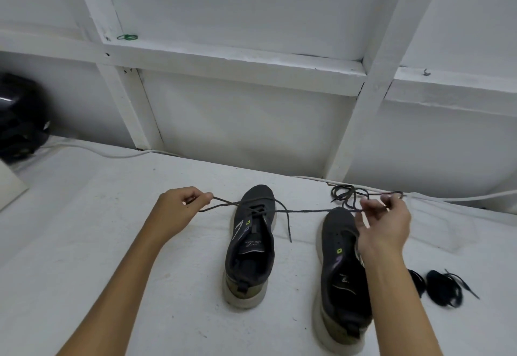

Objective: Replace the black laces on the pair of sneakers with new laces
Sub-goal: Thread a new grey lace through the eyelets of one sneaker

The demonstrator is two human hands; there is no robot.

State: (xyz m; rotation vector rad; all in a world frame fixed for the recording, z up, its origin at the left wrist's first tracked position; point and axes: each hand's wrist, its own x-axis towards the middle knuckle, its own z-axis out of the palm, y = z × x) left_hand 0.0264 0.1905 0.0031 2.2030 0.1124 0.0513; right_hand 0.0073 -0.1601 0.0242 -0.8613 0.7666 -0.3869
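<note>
Lace pulled taut between both hands

A grey lace (305,211) is pinched at one end by the left hand (179,210) and at the other by the right hand (384,224), threaded through the left sneaker (249,246); the right sneaker (338,271) stands beside it, unlaced.

I face a white panelled wall (251,120) with white beams (232,59); a white cable (112,154) runs along the white surface (84,243).

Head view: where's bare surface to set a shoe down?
Free: wide patch left of the left sneaker, under the left hand. Crowded: right of the right sneaker, black lace bundles and loose lace near the right hand.
</note>
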